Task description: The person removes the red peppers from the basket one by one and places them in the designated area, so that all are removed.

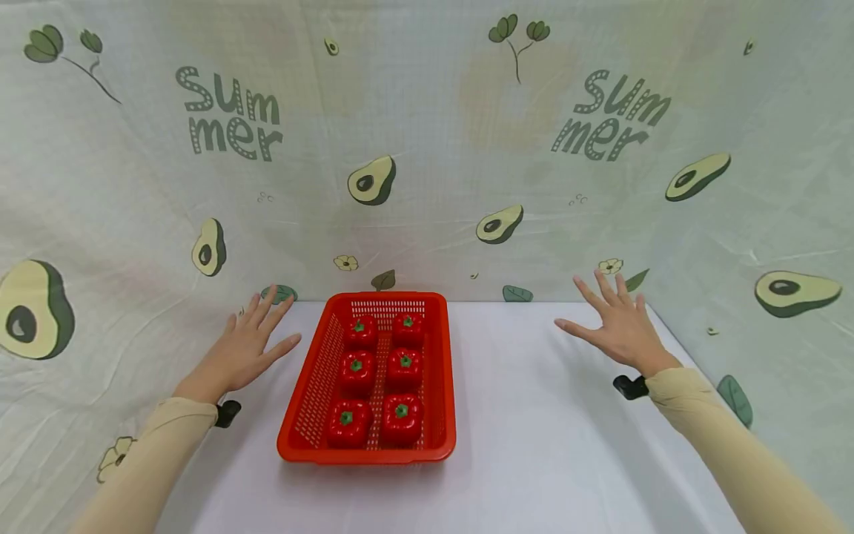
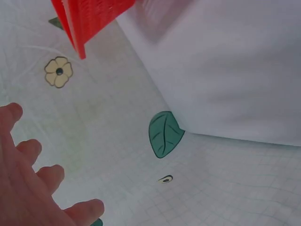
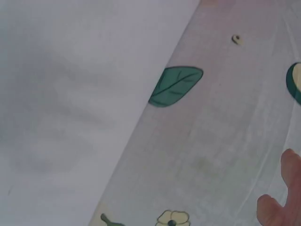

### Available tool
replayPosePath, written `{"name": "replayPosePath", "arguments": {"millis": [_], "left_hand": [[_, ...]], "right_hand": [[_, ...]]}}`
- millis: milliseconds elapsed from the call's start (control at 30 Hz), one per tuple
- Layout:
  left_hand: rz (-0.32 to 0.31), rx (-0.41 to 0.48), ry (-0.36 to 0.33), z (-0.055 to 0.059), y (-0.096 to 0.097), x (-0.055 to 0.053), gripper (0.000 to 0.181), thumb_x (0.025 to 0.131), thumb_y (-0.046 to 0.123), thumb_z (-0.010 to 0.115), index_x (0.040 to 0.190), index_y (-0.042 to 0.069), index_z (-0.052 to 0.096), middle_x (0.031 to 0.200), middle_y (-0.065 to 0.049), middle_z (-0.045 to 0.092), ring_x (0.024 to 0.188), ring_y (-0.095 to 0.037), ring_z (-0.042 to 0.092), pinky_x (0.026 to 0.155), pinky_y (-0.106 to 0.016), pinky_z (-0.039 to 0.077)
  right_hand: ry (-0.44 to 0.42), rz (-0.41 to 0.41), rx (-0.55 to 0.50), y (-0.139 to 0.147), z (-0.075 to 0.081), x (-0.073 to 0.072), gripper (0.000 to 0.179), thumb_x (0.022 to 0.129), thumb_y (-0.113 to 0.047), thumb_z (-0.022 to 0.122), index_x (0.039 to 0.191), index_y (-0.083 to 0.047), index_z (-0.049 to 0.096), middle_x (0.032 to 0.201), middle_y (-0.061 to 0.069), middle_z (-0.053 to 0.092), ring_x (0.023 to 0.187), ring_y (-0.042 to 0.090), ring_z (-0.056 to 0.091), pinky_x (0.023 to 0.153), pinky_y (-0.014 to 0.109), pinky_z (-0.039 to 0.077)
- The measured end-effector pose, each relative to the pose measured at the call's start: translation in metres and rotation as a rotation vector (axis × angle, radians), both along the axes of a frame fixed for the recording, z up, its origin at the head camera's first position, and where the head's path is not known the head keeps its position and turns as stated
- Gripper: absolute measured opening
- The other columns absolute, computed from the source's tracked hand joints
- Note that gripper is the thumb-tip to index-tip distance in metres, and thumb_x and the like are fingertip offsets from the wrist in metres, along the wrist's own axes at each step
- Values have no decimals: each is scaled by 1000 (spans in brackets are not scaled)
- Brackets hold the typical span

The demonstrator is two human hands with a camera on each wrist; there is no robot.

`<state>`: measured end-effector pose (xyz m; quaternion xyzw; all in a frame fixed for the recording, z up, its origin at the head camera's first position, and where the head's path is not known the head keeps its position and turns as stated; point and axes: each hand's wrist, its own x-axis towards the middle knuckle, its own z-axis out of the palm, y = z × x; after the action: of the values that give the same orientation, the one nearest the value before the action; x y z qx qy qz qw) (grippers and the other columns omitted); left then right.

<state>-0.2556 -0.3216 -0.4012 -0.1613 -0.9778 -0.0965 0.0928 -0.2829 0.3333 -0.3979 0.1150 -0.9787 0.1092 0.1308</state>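
A red plastic basket (image 1: 367, 455) with perforated walls stands on the white table, left of centre in the head view. Inside it sit several glossy red bell peppers (image 1: 402, 419) with green stems, in two columns. To the basket's left hovers my left hand (image 1: 243, 352), fingers spread and holding nothing. My right hand (image 1: 620, 326) is raised over the table's right side, well apart from the basket, its fingers also spread and free. The left wrist view catches a corner of the basket (image 2: 96, 21) at the top; the right wrist view shows only a few fingertips.
A white table (image 1: 520, 415) extends right of the basket and in front of it. Pale cloth (image 1: 427, 111) printed with avocados, leaves and lettering hangs behind and along both sides. Black wrist straps (image 1: 630, 386) show at both cuffs.
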Motion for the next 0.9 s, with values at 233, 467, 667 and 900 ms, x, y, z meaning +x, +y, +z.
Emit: {"name": "replayPosePath", "arguments": {"millis": [233, 467, 667, 900], "left_hand": [[14, 34, -38, -2, 5, 18, 81, 98, 62, 45, 161, 28, 8, 167, -6, -4, 150, -41, 4, 103, -76, 25], [3, 171, -156, -7, 7, 38, 78, 100, 60, 42, 160, 33, 2, 166, 0, -9, 146, -44, 18, 96, -77, 32], [-53, 323, -195, -16, 5, 48, 76, 101, 50, 50, 159, 39, 2, 165, 5, -12, 150, -38, 7, 98, -79, 26], [-147, 494, -262, -21, 2, 58, 75, 102, 37, 56, 158, 41, 7, 166, 4, -4, 149, -37, 9, 102, -71, 33]], "right_hand": [[-30, 100, -71, -38, 2, 22, 96, 83, -74, 60, 159, -37, 14, 167, 4, -1, 148, 42, -9, 107, 76, 11], [-95, 201, -160, -79, 12, 44, 100, 78, -74, 66, 158, -41, 16, 166, -5, 2, 150, 39, 6, 103, 75, 26], [-142, 286, -254, -109, 18, 57, 102, 75, -73, 70, 157, -44, 18, 165, -3, 9, 147, 36, 23, 104, 68, 34], [-180, 420, -382, -134, 25, 70, 103, 69, -66, 80, 155, -42, 28, 160, -7, 28, 144, 16, 30, 100, 56, 46]]}}
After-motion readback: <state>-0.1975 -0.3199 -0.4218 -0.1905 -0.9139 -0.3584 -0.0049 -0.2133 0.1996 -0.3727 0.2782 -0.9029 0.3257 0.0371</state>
